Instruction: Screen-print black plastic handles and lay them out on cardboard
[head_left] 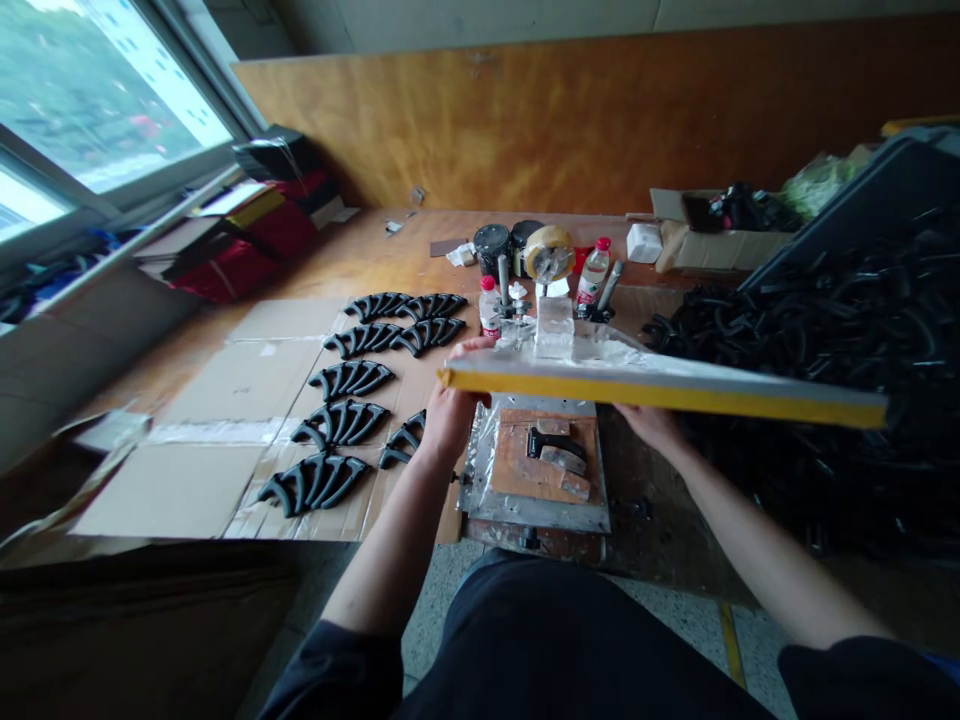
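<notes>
A flat frame [675, 390] with yellow tape along its front edge, resembling a printing screen, is raised and tilted above the work board. My left hand [452, 405] is wrapped round its left end, partly covered by it. Below the frame's middle is my right hand [649, 422]; its fingers are hidden behind the edge. Beneath lies a wooden board [514, 472] on a metal base plate [480, 505]. A black curved plastic part [555, 442] rests on it among small pale blocks [574, 486]. Beside my left hand, another black curved part [401, 440] lies on cardboard.
Several fanned groups of black curved parts [349, 422] lie on flattened cardboard [202, 490] at left. A large heap of black parts [810, 450] fills the right side. Behind the frame stand bottles [594, 270], dark jars [492, 248] and a tape roll [550, 252].
</notes>
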